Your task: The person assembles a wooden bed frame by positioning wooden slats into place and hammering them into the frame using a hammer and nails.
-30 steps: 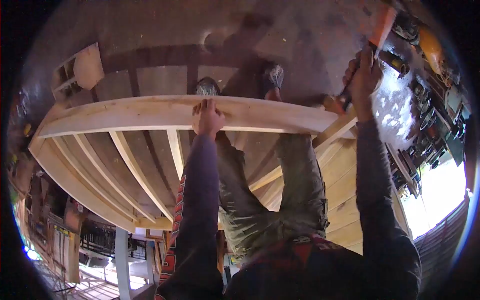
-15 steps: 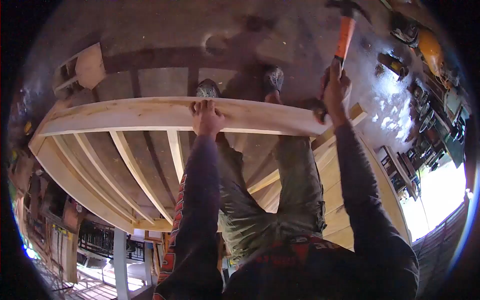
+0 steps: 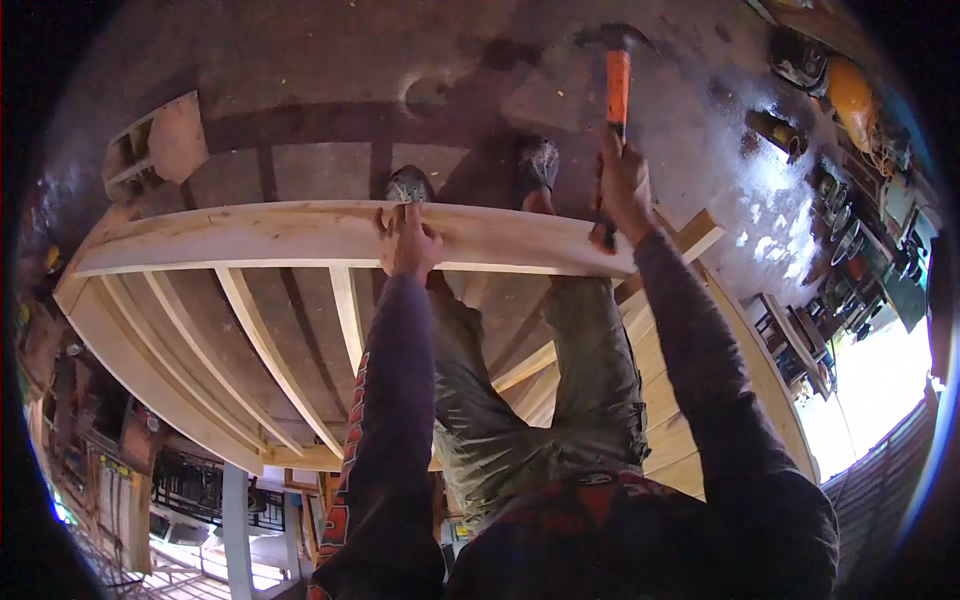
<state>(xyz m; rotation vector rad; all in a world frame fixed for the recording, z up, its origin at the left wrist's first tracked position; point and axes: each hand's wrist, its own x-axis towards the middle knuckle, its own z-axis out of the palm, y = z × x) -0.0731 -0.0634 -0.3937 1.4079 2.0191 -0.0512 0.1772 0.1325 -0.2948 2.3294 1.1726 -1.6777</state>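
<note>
A long pale wooden board (image 3: pixel 290 232) runs across the front of a slatted wooden frame, before my legs. My left hand (image 3: pixel 407 243) rests on this board near its middle, fingers bent around the upper edge. In my right hand (image 3: pixel 624 185) is a claw hammer (image 3: pixel 618 85) with an orange and black handle, its dark head pointing away from me. Below that fist, a dark piece with an orange tip shows over the board's right end; whether it belongs to the hammer I cannot tell.
Pale slats (image 3: pixel 262 340) span the frame to the left, and wooden planks (image 3: pixel 672 420) lie at the right. A short beam (image 3: pixel 698 235) juts out past the board's right end. A wooden piece (image 3: pixel 178 138) sits on the floor, with an orange object (image 3: pixel 850 100) among clutter at right.
My right hand has moved left with the hammer, bringing it closer to the board's right end. My left hand stays at the same spot on the board, its fingers slightly shifted.
</note>
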